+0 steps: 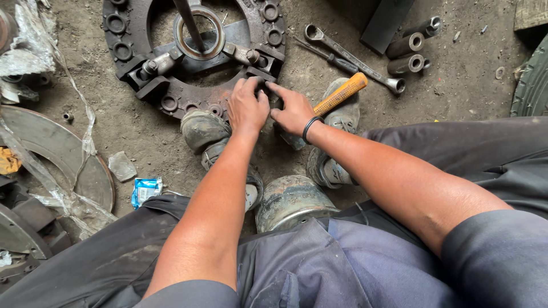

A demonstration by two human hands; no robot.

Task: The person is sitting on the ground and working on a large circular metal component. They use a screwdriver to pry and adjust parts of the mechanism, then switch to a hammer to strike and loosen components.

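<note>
1. The left hand [247, 107] and right hand [294, 110] rest side by side on the near rim of a round, rusty clutch pressure plate [194, 54] lying flat on the dirt floor [456, 74]. The fingers of both are curled narrow over the rim's edge, pressing or gripping it; whether any small part is pinched under them cannot be told.
2. Just right of the right fingers lies a hammer with an orange handle [341, 94], its head hidden behind the wrist. Beyond it sit a ring spanner [351, 57] and three short metal sleeves [408, 48].
3. Risk, as a judgement: the fingertips lie close to the plate's levers and bolt holes, so a slip or shift of the heavy plate could pinch them. The shoes [208, 134] directly under the hands could also be caught.
4. Well left of the left fingers, near the knee, lies a small crumpled blue-and-white sachet [145, 190]. Torn clear plastic wrap [63, 188] trails farther left.
</note>
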